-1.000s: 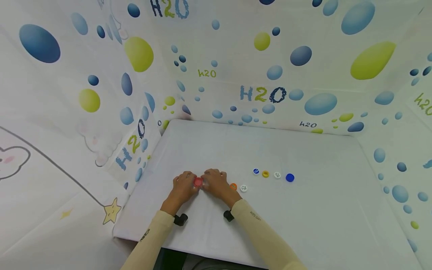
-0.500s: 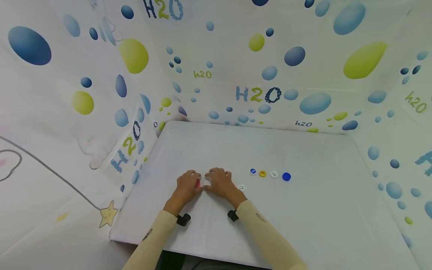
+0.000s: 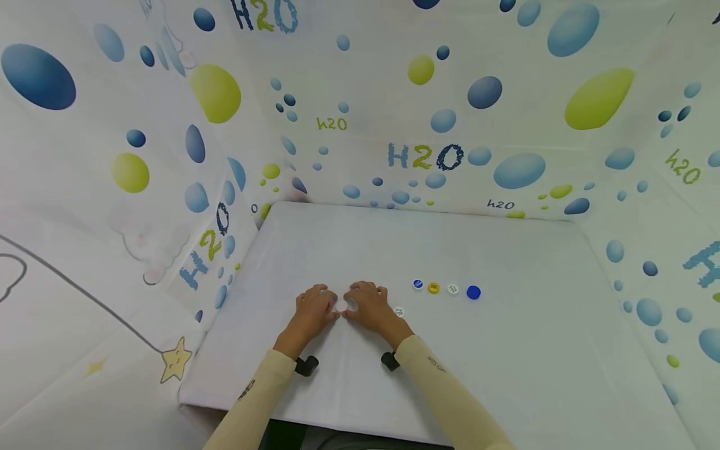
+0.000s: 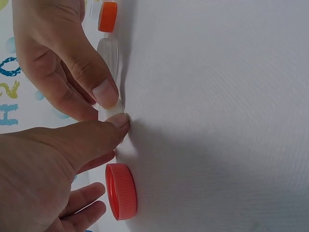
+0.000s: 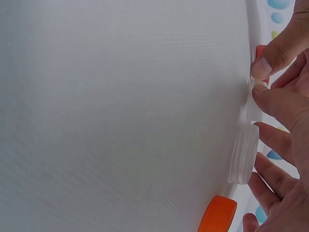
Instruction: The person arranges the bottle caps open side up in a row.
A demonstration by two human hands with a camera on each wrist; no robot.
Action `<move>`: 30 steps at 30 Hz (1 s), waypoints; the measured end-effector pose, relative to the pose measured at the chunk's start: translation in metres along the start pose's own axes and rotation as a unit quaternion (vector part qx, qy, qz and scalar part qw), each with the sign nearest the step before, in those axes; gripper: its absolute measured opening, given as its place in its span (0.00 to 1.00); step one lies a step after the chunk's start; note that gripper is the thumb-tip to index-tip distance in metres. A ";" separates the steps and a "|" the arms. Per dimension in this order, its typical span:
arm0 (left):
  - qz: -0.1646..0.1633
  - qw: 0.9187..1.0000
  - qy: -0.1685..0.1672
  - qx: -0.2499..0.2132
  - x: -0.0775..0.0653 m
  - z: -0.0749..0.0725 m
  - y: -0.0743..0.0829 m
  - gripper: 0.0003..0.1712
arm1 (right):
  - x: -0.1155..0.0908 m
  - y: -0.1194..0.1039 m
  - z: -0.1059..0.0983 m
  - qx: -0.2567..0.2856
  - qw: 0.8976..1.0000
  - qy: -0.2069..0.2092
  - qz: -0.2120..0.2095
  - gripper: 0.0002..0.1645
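Observation:
Between my two hands, low on the white table, is a small white bottle cap point(image 3: 341, 305). My left hand point(image 3: 315, 307) pinches its near edge with thumb and fingers. My right hand point(image 3: 368, 306) pinches the same cap from the other side; the thumbs almost meet in the left wrist view. A red ribbed bottle cap point(image 4: 121, 192) stands under my left hand's other fingers, hidden in the head view. Beneath my right hand's fingers lies a translucent cap point(image 5: 244, 154), with an orange cap point(image 5: 218, 216) beyond it.
To the right a row of bottle caps lies flat: a blue-and-white one point(image 3: 417, 284), a yellow one point(image 3: 433, 287), a white one point(image 3: 452, 289) and a blue one point(image 3: 473, 292). Another white cap point(image 3: 399, 311) sits beside my right wrist. Patterned sheeting hangs behind the table point(image 3: 506, 350).
A second ago both hands held the red cap. They drew apart slightly, shifted a little right, and now hold the white cap. The orange cap has gone under my right arm in the head view.

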State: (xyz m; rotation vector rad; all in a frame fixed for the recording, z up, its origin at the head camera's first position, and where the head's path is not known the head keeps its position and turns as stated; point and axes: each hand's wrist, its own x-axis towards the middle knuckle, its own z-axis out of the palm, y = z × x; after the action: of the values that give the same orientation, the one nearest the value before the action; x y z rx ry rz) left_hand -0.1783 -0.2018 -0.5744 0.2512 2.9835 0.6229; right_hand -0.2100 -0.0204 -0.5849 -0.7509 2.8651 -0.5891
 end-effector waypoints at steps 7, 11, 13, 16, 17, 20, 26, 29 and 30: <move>0.005 1.000 0.006 -0.008 -0.001 -0.001 0.002 0.17 | -0.001 -0.002 0.000 -0.006 1.000 0.006 -0.007 0.23; 0.015 1.000 0.016 -0.002 0.000 0.001 0.001 0.15 | -0.003 -0.004 -0.002 -0.006 1.000 0.013 -0.012 0.22; 0.019 1.000 0.021 0.001 0.000 0.002 0.000 0.14 | -0.003 -0.005 -0.002 -0.006 1.000 0.015 -0.014 0.22; 0.020 0.999 0.027 -0.001 0.001 0.003 0.000 0.14 | -0.003 -0.004 0.000 -0.007 1.000 0.017 -0.014 0.21; 0.021 0.999 0.029 -0.001 0.001 0.004 0.000 0.14 | -0.003 -0.004 0.000 -0.007 1.000 0.016 -0.014 0.21; 0.019 0.999 0.032 -0.003 0.000 0.004 0.001 0.14 | -0.002 -0.003 0.002 -0.007 1.000 0.016 -0.014 0.22; 0.018 0.999 0.030 0.000 0.000 0.003 0.002 0.14 | -0.001 -0.002 0.003 -0.004 1.000 0.022 -0.017 0.22; 0.018 0.999 0.030 0.001 0.000 0.003 0.002 0.14 | -0.001 -0.002 0.003 -0.004 1.000 0.022 -0.018 0.22; 0.018 0.999 0.030 0.001 0.000 0.003 0.002 0.13 | -0.001 -0.002 0.003 -0.006 1.000 0.022 -0.019 0.22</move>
State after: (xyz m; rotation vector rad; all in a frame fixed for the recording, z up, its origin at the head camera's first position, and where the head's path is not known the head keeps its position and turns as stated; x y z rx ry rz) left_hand -0.1776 -0.1991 -0.5761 0.2930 3.0435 0.6419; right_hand -0.2073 -0.0222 -0.5870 -0.8059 2.9031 -0.6023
